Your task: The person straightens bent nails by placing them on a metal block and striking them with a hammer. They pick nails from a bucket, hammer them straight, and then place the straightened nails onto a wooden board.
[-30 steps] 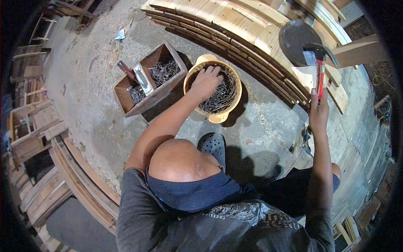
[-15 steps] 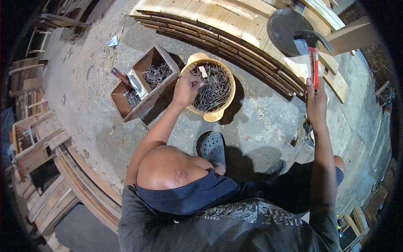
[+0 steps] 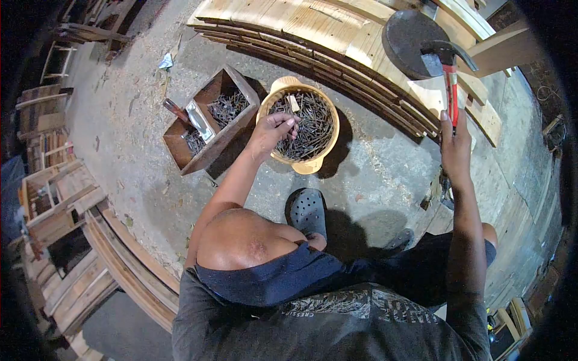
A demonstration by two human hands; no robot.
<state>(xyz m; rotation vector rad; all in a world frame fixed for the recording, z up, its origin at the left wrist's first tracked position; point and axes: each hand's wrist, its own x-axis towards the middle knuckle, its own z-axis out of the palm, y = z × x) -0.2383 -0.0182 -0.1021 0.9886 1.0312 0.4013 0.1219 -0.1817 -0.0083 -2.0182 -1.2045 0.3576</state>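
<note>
My left hand (image 3: 272, 133) is over the left side of a yellow round basket (image 3: 308, 166) filled with loose nails (image 3: 313, 129). Its thumb and fingers are pinched together, and whatever lies between them is too small to make out. A small pale wood chip (image 3: 293, 103) rests on the nails near the fingertips. On the right, my right hand (image 3: 456, 150) is closed around the red handle of a claw hammer (image 3: 450, 78). The dark hammer head appears over a round dark disc (image 3: 412, 42) on the stacked boards.
Left of the basket stands a wooden box (image 3: 208, 153) with nails in two compartments and a tool (image 3: 176, 110) across it. Stacked wooden boards (image 3: 307, 36) lie ahead. A grey clog (image 3: 306, 212) is on my foot, on the concrete floor. Timber pieces (image 3: 126, 259) line the left.
My left hand has lifted and turned slightly, its fingers now pinched closer over the nails. The right hand and hammer have hardly moved.
</note>
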